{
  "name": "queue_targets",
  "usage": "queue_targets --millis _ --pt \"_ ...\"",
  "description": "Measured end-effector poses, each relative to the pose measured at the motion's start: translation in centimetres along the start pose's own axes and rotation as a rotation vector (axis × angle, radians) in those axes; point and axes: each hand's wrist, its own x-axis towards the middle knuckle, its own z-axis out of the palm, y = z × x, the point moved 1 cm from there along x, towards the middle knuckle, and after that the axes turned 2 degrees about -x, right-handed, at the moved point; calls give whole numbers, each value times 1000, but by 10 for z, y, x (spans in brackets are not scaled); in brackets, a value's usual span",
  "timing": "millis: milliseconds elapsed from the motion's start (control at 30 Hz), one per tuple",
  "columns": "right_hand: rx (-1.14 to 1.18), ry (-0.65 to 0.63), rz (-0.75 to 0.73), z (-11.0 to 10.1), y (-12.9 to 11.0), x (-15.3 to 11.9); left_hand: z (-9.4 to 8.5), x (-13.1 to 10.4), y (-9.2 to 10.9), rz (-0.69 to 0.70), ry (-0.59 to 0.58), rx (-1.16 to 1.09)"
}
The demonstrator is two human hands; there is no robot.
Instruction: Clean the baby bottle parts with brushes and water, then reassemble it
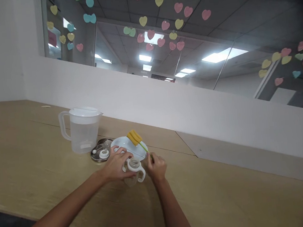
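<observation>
My left hand (117,165) is wrapped round a clear baby bottle (131,180) with white side handles and an uncovered mouth. In my right hand (156,166) is the green handle of a brush with a yellow sponge head (134,137). The sponge is raised above a white plate (121,142), up and to the right of the bottle mouth. Left of the plate, a round metal tray (99,160) holds a white bottle ring (104,154) and clear parts, partly behind my left hand.
A lidded clear pitcher (84,130) with a white handle stands left of the metal tray. Behind the wooden table (229,195) rise a white wall (139,97) and a window with heart-shaped notes. The table's near edge runs along the lower left.
</observation>
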Motion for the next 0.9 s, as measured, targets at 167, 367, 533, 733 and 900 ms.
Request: queue_targets --millis 167,367,533,733,900 --pt "9 -2 3 0 -1 1 -1 -6 1 -52 -11 -35" --pt "9 19 3 0 -1 1 0 -11 16 -94 -42 -122" --pt "26 33 44 -1 0 2 -16 1 29 -131 135 -283" --pt "52 121 165 0 3 2 -29 30 -8 -233 454 -249" --pt "205 179 8 -3 -3 3 -9 24 -49 -249 615 -37"
